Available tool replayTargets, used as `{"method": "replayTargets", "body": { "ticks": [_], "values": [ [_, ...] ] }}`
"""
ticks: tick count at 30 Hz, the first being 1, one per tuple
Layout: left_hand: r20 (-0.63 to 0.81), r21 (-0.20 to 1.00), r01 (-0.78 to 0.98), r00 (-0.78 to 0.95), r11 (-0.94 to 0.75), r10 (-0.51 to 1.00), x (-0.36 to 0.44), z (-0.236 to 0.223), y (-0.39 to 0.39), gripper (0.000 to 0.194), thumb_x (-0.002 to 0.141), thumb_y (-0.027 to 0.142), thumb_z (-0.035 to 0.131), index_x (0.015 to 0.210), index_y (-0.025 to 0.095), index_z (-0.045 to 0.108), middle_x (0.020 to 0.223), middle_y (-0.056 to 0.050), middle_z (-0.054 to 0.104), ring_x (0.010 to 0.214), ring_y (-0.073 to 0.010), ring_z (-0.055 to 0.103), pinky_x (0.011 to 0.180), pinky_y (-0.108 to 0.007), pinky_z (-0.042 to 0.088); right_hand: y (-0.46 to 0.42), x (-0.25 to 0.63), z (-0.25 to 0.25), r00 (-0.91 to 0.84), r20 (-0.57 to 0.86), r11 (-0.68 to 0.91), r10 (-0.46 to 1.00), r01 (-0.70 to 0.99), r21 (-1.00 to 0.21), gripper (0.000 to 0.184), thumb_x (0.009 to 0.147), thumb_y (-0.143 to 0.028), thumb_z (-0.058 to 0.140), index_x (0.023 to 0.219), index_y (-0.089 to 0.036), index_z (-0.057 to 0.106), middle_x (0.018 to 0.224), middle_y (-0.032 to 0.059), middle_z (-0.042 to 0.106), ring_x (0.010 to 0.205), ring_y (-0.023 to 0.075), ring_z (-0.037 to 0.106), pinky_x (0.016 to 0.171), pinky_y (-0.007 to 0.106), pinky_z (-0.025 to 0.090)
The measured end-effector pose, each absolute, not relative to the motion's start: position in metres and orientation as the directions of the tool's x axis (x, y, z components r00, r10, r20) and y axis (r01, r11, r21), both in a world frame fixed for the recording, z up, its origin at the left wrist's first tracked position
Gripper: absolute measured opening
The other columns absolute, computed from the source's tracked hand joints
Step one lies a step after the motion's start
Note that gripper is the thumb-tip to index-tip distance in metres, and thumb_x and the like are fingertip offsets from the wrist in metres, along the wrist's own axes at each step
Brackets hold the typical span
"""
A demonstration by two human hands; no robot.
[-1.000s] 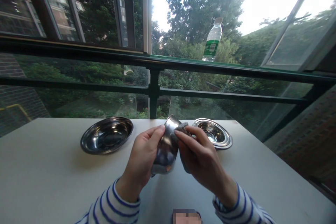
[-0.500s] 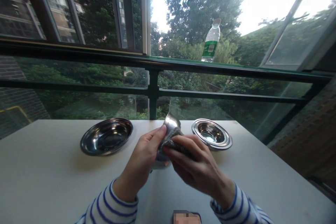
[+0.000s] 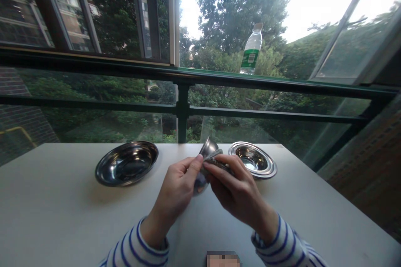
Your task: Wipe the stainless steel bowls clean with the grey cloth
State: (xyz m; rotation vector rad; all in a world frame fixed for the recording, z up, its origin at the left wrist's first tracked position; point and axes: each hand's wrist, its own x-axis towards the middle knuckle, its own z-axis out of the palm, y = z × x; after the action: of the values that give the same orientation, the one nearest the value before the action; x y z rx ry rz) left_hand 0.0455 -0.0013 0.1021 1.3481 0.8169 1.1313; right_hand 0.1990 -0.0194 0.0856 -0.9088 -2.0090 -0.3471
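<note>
My left hand (image 3: pixel 178 187) is closed around a shiny metal cup (image 3: pixel 209 147) with a flared rim, held tilted above the table, rim pointing up and away. A grey checked cloth (image 3: pixel 217 159) is pinched in my right hand (image 3: pixel 239 187) and pressed against the cup's right side. Fingers and cloth hide the cup's middle; its rounded lower end (image 3: pixel 199 184) shows between the hands.
On the white table (image 3: pixel 62 212), a large oval metal bowl (image 3: pixel 127 164) lies to the left. Wide-rimmed metal bowls (image 3: pixel 269 171), seemingly stacked, sit to the right. Behind runs a dark green railing (image 3: pixel 213 76), with a plastic bottle (image 3: pixel 250 56) standing at it.
The cloth in my right hand moved down and left across the cup, then back up and right. My left hand has shifted slightly right, and the cup has turned in it.
</note>
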Motion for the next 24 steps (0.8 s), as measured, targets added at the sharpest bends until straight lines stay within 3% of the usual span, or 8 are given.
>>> {"method": "replayTargets", "body": {
  "ticks": [5, 7, 12, 14, 18, 20, 22, 24],
  "values": [
    [0.134, 0.988, -0.13, 0.407, -0.089, 0.904, 0.046, 0.102, -0.002, 0.034, 0.081, 0.045, 0.048, 0.068, 0.015, 0.056, 0.061, -0.001, 0.052, 0.055, -0.0115, 0.048, 0.051, -0.023, 0.037, -0.009, 0.212, 0.091, 0.005, 0.811, 0.526, 0.585, 0.759, -0.384, 0.025, 0.085, -0.019, 0.048, 0.107, -0.019, 0.06, 0.099, 0.0088, 0.055, 0.092, 0.0196, 0.055, 0.08, 0.037, 0.048],
    [0.119, 0.99, -0.121, 0.413, -0.075, 0.903, 0.046, 0.103, -0.003, 0.034, 0.081, 0.046, 0.048, 0.068, 0.015, 0.056, 0.061, -0.001, 0.053, 0.054, -0.0114, 0.047, 0.051, -0.023, 0.036, -0.011, 0.212, 0.093, -0.018, 0.817, 0.536, 0.576, 0.763, -0.361, 0.025, 0.085, -0.019, 0.048, 0.107, -0.019, 0.061, 0.1, 0.0091, 0.056, 0.093, 0.0199, 0.054, 0.08, 0.037, 0.048],
    [0.208, 0.978, -0.058, 0.399, -0.202, 0.893, 0.042, 0.106, -0.001, 0.029, 0.082, 0.039, 0.048, 0.068, 0.015, 0.057, 0.063, -0.001, 0.053, 0.059, -0.012, 0.047, 0.055, -0.022, 0.037, -0.022, 0.204, 0.094, -0.291, 0.836, 0.655, 0.465, 0.748, -0.104, 0.03, 0.081, -0.017, 0.053, 0.11, -0.023, 0.06, 0.104, 0.0095, 0.055, 0.09, 0.0211, 0.054, 0.076, 0.039, 0.048],
    [0.232, 0.97, -0.034, 0.418, -0.24, 0.878, 0.04, 0.108, -0.002, 0.028, 0.083, 0.037, 0.049, 0.067, 0.015, 0.058, 0.066, -0.001, 0.053, 0.062, -0.0119, 0.047, 0.057, -0.022, 0.037, -0.018, 0.208, 0.094, -0.223, 0.85, 0.633, 0.477, 0.758, -0.157, 0.029, 0.082, -0.017, 0.052, 0.109, -0.022, 0.06, 0.103, 0.0094, 0.055, 0.091, 0.0208, 0.054, 0.077, 0.038, 0.048],
    [0.231, 0.968, -0.023, 0.462, -0.249, 0.856, 0.037, 0.111, -0.004, 0.032, 0.084, 0.038, 0.046, 0.064, 0.015, 0.058, 0.063, 0.0, 0.05, 0.058, -0.0105, 0.045, 0.053, -0.021, 0.035, -0.004, 0.226, 0.095, 0.06, 0.783, 0.494, 0.619, 0.745, -0.448, 0.023, 0.086, -0.022, 0.047, 0.103, -0.02, 0.063, 0.098, 0.0078, 0.059, 0.091, 0.0195, 0.057, 0.081, 0.037, 0.048],
    [0.219, 0.972, -0.024, 0.466, -0.235, 0.857, 0.037, 0.111, -0.004, 0.033, 0.084, 0.039, 0.045, 0.065, 0.015, 0.058, 0.064, -0.001, 0.051, 0.057, -0.0109, 0.046, 0.052, -0.021, 0.035, -0.003, 0.229, 0.097, 0.1, 0.747, 0.469, 0.657, 0.722, -0.508, 0.023, 0.087, -0.023, 0.047, 0.101, -0.019, 0.063, 0.097, 0.0074, 0.06, 0.091, 0.0189, 0.057, 0.081, 0.036, 0.048],
    [0.211, 0.973, -0.019, 0.455, -0.228, 0.865, 0.037, 0.111, -0.003, 0.034, 0.084, 0.04, 0.044, 0.067, 0.015, 0.059, 0.064, -0.001, 0.052, 0.057, -0.0114, 0.047, 0.052, -0.022, 0.036, -0.01, 0.224, 0.099, 0.033, 0.775, 0.518, 0.632, 0.725, -0.453, 0.023, 0.086, -0.022, 0.048, 0.103, -0.02, 0.063, 0.099, 0.0079, 0.059, 0.092, 0.0192, 0.056, 0.081, 0.036, 0.048],
    [0.216, 0.972, -0.013, 0.445, -0.236, 0.869, 0.036, 0.11, -0.002, 0.033, 0.084, 0.039, 0.046, 0.066, 0.015, 0.06, 0.064, -0.001, 0.053, 0.057, -0.0115, 0.048, 0.052, -0.022, 0.037, -0.02, 0.214, 0.101, -0.115, 0.818, 0.601, 0.563, 0.737, -0.31, 0.025, 0.084, -0.019, 0.05, 0.105, -0.022, 0.063, 0.101, 0.0083, 0.057, 0.092, 0.02, 0.055, 0.079, 0.037, 0.048]
  ]
}}
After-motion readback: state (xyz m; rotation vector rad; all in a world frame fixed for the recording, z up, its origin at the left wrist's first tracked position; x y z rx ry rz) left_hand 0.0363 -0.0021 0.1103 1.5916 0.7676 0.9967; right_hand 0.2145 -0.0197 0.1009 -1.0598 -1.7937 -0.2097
